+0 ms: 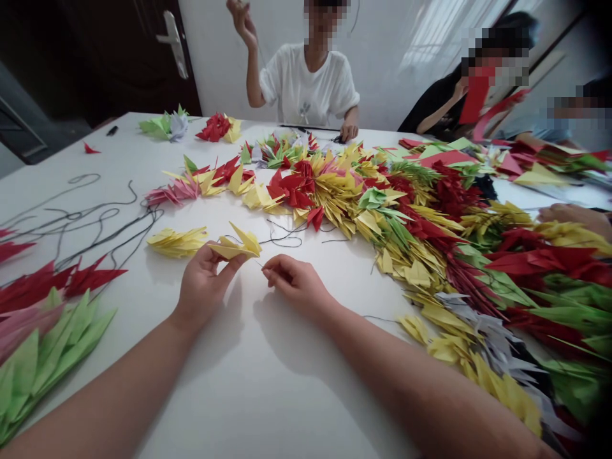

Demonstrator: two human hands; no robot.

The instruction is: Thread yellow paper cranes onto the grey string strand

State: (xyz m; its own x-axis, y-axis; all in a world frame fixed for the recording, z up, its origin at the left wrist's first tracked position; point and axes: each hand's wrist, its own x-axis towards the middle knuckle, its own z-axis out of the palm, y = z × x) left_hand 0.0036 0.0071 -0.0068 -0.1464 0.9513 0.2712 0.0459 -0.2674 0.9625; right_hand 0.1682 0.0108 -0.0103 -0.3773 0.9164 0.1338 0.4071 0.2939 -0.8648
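White tabletop (248, 395), seen from above; folded paper cranes (406, 217) heaped in red, yellow and green across the far side and right. Lower center of frame: left hand (203, 287) nearly shut, thumb and fingers pinching a yellow paper crane (234, 245) just above the hand. Right hand (296, 285) closed to a pinch on a fine needle (259, 262), barely resolved, its tip just beside the crane. Loose black thread (287, 239) lies beyond. Person in white T-shirt (301, 86) sits upper center, one hand raised.
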